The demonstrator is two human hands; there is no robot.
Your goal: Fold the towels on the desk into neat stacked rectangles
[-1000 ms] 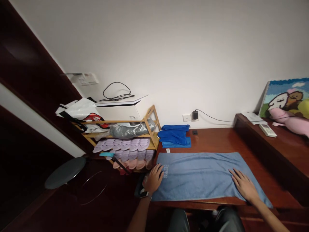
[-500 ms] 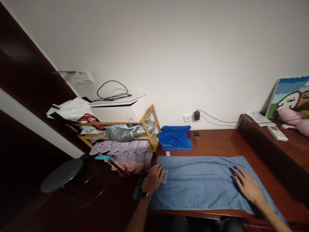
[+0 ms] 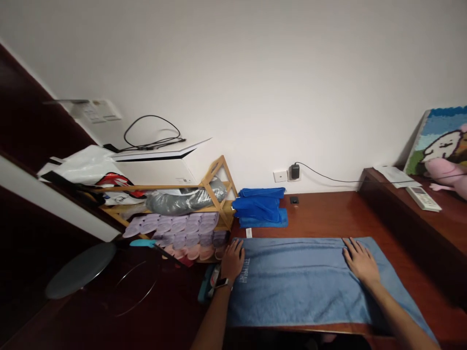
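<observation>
A light blue towel (image 3: 299, 282) lies spread over the wooden desk, with a few creases and pale lettering near its left side. My left hand (image 3: 232, 260) rests on the towel's left edge, fingers stretched toward the far left corner; a watch is on that wrist. Toward the far right part of the towel lies my right hand (image 3: 361, 262), flat with its fingers spread. Neither hand grips anything. Beyond the towel, a small pile of darker blue cloths (image 3: 260, 208) sits by the wall, and a white tag (image 3: 248, 233) shows between them.
Left of the desk stands a wooden rack (image 3: 224, 194) with purple slippers (image 3: 178, 223) and a white box (image 3: 156, 167). A round stool (image 3: 82, 270) is at lower left. On the raised right ledge are a remote control (image 3: 423, 198) and a pink plush toy (image 3: 447, 170). A charger (image 3: 295, 171) is plugged into the wall.
My right hand has slid away from me to the towel's far edge. The left hand has shifted slightly forward along the left edge. The camera view has turned a little.
</observation>
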